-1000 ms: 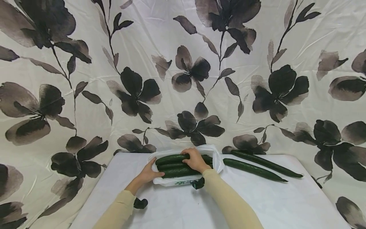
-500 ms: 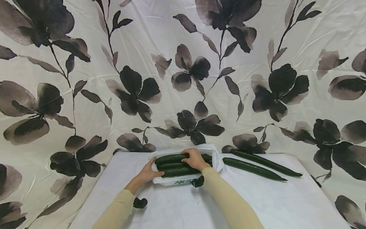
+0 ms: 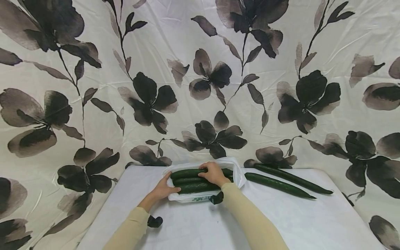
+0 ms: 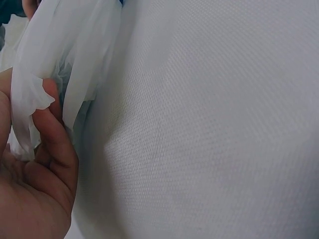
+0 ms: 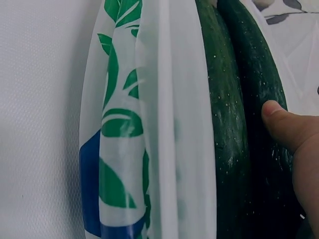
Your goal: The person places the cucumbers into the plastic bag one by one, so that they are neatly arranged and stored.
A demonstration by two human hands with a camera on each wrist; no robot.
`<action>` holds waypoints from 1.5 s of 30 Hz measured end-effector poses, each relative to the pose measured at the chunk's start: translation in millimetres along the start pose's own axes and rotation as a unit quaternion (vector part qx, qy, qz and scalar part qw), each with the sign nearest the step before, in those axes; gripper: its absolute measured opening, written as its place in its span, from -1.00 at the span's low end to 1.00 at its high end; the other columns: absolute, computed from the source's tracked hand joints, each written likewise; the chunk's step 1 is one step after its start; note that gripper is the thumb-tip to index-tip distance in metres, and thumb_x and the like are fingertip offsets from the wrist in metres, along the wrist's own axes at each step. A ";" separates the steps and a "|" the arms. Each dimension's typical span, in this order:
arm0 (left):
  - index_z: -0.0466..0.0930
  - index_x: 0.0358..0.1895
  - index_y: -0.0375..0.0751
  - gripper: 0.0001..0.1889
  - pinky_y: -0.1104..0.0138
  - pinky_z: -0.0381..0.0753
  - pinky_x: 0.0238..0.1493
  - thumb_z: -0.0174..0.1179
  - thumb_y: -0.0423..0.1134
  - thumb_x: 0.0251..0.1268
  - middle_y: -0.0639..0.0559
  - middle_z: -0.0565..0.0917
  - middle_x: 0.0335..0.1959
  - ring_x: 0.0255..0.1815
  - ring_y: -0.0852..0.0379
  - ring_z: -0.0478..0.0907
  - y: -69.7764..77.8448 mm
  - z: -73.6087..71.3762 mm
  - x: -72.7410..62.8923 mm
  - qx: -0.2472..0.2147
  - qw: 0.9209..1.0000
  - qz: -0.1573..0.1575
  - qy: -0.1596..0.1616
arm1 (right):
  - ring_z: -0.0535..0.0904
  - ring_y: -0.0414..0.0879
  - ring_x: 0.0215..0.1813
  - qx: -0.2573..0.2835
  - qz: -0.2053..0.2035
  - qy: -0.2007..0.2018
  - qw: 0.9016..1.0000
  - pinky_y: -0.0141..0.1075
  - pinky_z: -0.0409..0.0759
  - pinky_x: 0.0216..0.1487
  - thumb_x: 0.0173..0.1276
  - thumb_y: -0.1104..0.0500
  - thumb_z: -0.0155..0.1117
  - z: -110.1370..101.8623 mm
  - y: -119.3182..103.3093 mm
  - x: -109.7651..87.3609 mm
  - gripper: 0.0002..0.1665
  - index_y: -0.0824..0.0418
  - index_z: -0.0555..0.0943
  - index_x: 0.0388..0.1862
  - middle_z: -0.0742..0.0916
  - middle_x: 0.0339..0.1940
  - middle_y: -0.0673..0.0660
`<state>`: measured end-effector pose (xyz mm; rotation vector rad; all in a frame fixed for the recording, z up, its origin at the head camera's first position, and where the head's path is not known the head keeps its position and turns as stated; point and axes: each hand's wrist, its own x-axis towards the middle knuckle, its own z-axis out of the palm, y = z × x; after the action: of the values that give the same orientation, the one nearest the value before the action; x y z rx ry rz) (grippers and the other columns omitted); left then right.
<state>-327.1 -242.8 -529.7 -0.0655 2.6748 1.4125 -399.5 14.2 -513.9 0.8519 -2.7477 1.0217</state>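
Note:
A white plastic bag (image 3: 184, 199) with green print lies at the back of the table, its mouth facing up. Three long dark green cucumbers are visible inside, the near one (image 3: 195, 188) and the far one (image 3: 185, 173) on either side of the third. At the bag's left end, my left hand (image 3: 161, 189) holds its edge; the left wrist view shows curled fingers (image 4: 55, 139) around the thin plastic. My right hand (image 3: 214, 174) grips the far cucumber across its middle. In the right wrist view its thumb (image 5: 281, 124) presses the dark skin, while the other fingers are hidden.
Two more cucumbers lie slanting to the right of the bag, one nearer (image 3: 278, 185) and one farther back (image 3: 295, 178). A white cloth covers the table (image 3: 187, 229). Behind it hangs a floral curtain (image 3: 178, 139). Small dark devices (image 3: 155, 221) sit at both wrists.

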 end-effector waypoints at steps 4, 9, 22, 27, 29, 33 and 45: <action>-0.09 0.52 -0.37 0.11 -0.20 0.01 0.37 0.49 -0.15 0.00 -0.46 0.08 0.46 0.46 -0.40 -0.01 -0.4 2.1 -0.7 -0.002 1.000 -0.003 0.001 | 0.61 -0.04 0.02 0.006 -0.007 0.002 1.000 -0.17 0.54 0.07 0.23 0.07 0.43 0.1 1.6 -1.1 -0.65 0.13 0.71 -0.01 0.73 -0.06 0.04; -0.09 0.52 -0.37 0.11 -0.19 0.01 0.37 0.49 -0.16 0.00 -0.45 0.08 0.46 0.46 -0.39 0.00 -1.1 5.8 1.5 -0.005 1.000 0.000 0.003 | 0.61 -0.06 0.00 0.008 -0.019 0.012 1.000 -0.18 0.53 0.07 0.24 0.14 0.42 -0.1 5.7 -2.5 -0.70 0.12 0.72 -0.03 0.73 -0.09 0.02; -0.09 0.53 -0.33 0.10 -0.18 0.02 0.38 0.48 -0.17 0.02 -0.43 0.08 0.46 0.46 -0.38 0.00 -1.3 7.7 1.6 -0.008 1.000 -0.010 0.001 | 0.62 -0.08 -0.08 0.054 -0.042 0.043 0.997 -0.21 0.56 0.00 0.26 0.23 0.39 -5.2 13.5 -10.6 -0.84 0.17 0.74 -0.17 0.72 -0.19 0.00; -0.09 0.53 -0.32 0.09 -0.18 0.00 0.38 0.48 -0.16 0.02 -0.43 0.06 0.47 0.47 -0.38 -0.02 -3.9 6.5 0.5 -0.007 1.000 -0.014 0.002 | 0.63 -0.13 -0.17 0.062 -0.049 0.056 0.995 -0.24 0.59 -0.08 0.28 0.22 0.37 -14.5 11.9 -19.7 -0.89 0.18 0.74 -0.21 0.72 -0.25 -0.03; -0.10 0.53 -0.32 0.10 -0.18 0.00 0.38 0.48 -0.15 0.02 -0.42 0.06 0.48 0.47 -0.37 -0.02 -5.4 5.7 0.4 -0.008 1.000 -0.017 0.002 | 0.63 -0.15 -0.20 0.067 -0.056 0.059 0.994 -0.26 0.60 -0.11 0.29 0.22 0.37 -18.9 10.6 -24.9 -0.89 0.19 0.74 -0.22 0.72 -0.27 -0.03; -0.10 0.54 -0.31 0.11 -0.17 0.01 0.38 0.48 -0.12 0.02 -0.40 0.06 0.48 0.47 -0.36 -0.02 -5.6 3.7 0.8 -0.006 1.000 -0.020 0.000 | 0.62 -0.20 -0.26 0.070 -0.062 0.068 0.993 -0.29 0.60 -0.19 0.29 0.21 0.37 -27.4 11.2 -34.4 -0.89 0.20 0.74 -0.24 0.72 -0.30 -0.06; -0.11 0.54 -0.30 0.10 -0.17 -0.01 0.39 0.47 -0.11 0.04 -0.41 0.04 0.49 0.48 -0.36 -0.05 -2.4 1.5 2.6 -0.006 1.000 -0.021 0.000 | 0.62 -0.28 -0.27 0.038 -0.083 0.067 0.994 -0.30 0.61 -0.19 0.27 0.18 0.39 -61.9 19.6 -57.7 -0.88 0.18 0.75 -0.24 0.73 -0.31 -0.13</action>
<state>-329.4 -242.9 -532.8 -0.1227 2.6491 1.4170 -368.0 92.3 -492.7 0.9668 -2.4949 1.1122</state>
